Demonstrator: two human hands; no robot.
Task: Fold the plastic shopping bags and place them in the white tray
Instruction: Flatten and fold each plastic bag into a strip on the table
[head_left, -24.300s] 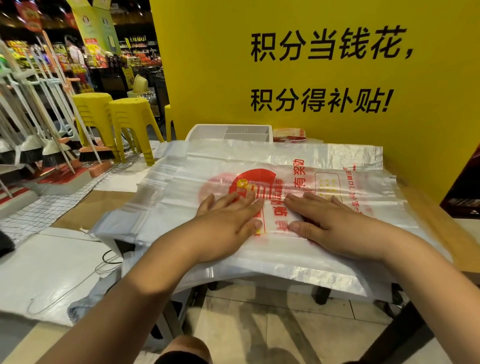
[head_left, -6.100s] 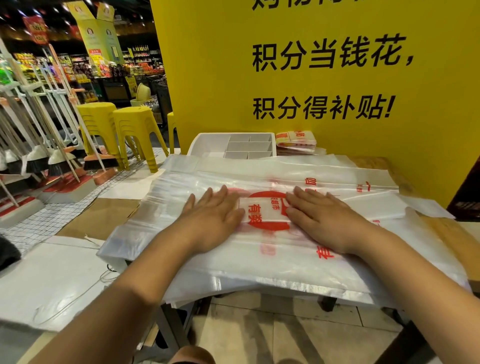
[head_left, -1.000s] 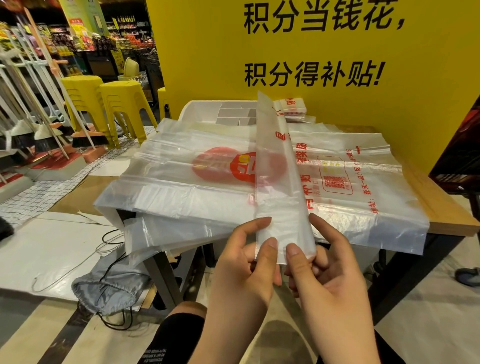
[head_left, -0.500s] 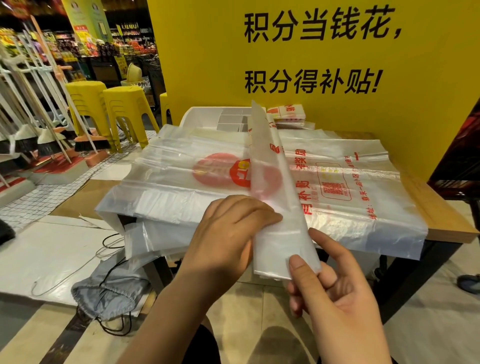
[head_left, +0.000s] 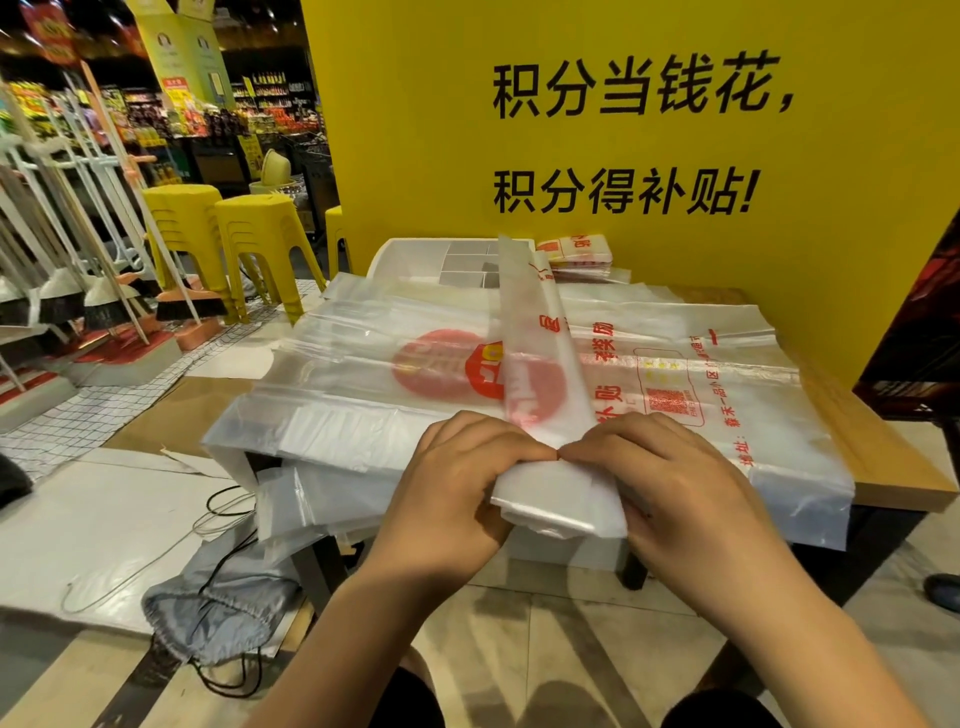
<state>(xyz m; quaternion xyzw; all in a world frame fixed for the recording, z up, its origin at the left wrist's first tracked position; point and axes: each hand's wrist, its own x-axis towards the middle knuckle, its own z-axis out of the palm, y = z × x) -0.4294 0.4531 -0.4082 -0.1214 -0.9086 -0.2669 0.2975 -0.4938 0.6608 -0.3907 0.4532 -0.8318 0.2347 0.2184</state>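
Both hands work the near end of the folded bag strip (head_left: 540, 364), at the front edge of the tabletop (head_left: 893, 457) and above the stack of flat bags (head_left: 363, 374). The left hand (head_left: 457, 483) curls around the strip's left side and the right hand (head_left: 670, 483) around its right, so both are gripping it. Their fingertips meet on top at mid-width. The near end is bunched into a thick wad between the palms. The strip's long axis runs straight away from the body, and its free end is lifted and overlaps the white tray (head_left: 410, 260) in view. Judgement: the next fold goes forward along that axis. The tray sits at the far edge, slightly left of the strip, so the left hand probably has the shorter line. A bundle of folded bags (head_left: 576, 249) lies just right of the tray.
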